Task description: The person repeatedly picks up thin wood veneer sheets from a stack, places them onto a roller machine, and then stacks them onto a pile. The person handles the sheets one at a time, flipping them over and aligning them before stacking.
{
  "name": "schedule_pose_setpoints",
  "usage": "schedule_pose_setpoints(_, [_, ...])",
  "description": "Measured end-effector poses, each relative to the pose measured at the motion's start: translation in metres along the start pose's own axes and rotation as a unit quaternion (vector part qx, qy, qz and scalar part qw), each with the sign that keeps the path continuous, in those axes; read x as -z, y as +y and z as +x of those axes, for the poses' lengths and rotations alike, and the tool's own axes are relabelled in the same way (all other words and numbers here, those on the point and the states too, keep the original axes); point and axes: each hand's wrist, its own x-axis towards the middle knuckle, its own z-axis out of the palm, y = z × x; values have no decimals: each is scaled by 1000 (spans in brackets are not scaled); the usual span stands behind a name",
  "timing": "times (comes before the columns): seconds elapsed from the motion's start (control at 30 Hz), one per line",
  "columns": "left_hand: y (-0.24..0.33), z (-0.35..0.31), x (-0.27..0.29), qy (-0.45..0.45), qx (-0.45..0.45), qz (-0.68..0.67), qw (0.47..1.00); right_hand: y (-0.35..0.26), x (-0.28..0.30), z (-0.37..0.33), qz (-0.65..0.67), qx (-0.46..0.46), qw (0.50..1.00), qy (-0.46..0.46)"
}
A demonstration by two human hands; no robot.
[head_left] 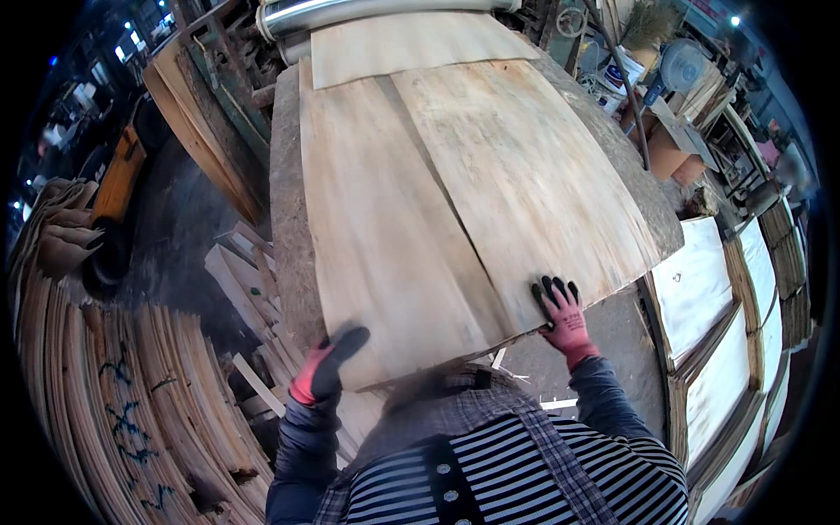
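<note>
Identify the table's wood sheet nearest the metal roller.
The far sheet, beside the roller; it overlaps the left sheet and the right sheet, which lie lengthwise, side by side.

The veneer sheets point(516, 175) are softly lit, the left hand point(332, 363) blurred, the dim edges bent and black-cornered.

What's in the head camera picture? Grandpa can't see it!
A person's gloved left hand and right hand are at the near edge of pale wood sheets on a rough table. A shiny roller lies across the far end; stacked wood stands at left.
</note>
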Motion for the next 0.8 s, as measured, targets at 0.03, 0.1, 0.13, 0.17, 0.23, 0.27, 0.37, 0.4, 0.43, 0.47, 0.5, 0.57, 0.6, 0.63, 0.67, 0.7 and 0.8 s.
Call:
schedule_pose_setpoints(0.03, [13,-9,0,-12,-10,-32,999,9,-1,-4,31,-11,999,-2])
schedule_pose_setpoints(0.1, [29,-24,10,-62,-34,-151,986,15,2,-19,46,-39,997,43])
schedule_pose_setpoints(0.13, [29,-28,26,-69,2,-179,981,3,21,-22,75,-61,992,81])
schedule_pose_setpoints(0.17, [22,-36,55,-77,38,-207,975,-4,29,-30,81,-48,990,108])
schedule_pose_setpoints(0.23, [2,-51,76,-34,-36,-90,995,-22,39,-46,87,1,986,142])
schedule_pose_setpoints(0.27, [-7,-60,85,-4,-68,-30,997,-31,39,-53,73,21,989,128])
schedule_pose_setpoints(0.37, [-45,-52,132,96,15,-2,995,-51,24,-55,37,72,992,94])
schedule_pose_setpoints(0.4, [-46,-47,122,109,57,38,992,-48,13,-51,53,48,994,82])
schedule_pose_setpoints(0.43, [-59,-39,124,110,10,134,985,-45,3,-46,71,26,995,68])
schedule_pose_setpoints(0.47, [-66,-31,125,123,0,155,980,-39,-4,-34,71,46,994,68])
schedule_pose_setpoints(0.5, [-63,-21,117,137,-9,178,974,-42,-2,-23,28,89,994,55])
schedule_pose_setpoints(0.57, [-67,9,128,127,-40,203,970,-45,-4,2,33,124,990,58])
schedule_pose_setpoints(0.6, [-64,21,125,120,-52,216,968,-42,-9,13,26,111,991,64])
schedule_pose_setpoints(0.63, [-58,33,121,100,-31,190,976,-38,-9,22,43,106,992,55])
schedule_pose_setpoints(0.67, [-54,44,118,108,-43,189,975,-37,-9,33,35,120,991,55])
schedule_pose_setpoints(0.7, [-50,53,115,116,-55,189,974,-35,-9,42,25,132,989,57])
schedule_pose_setpoints(0.8, [-26,72,114,106,-83,226,965,-20,-20,69,-4,144,987,64])
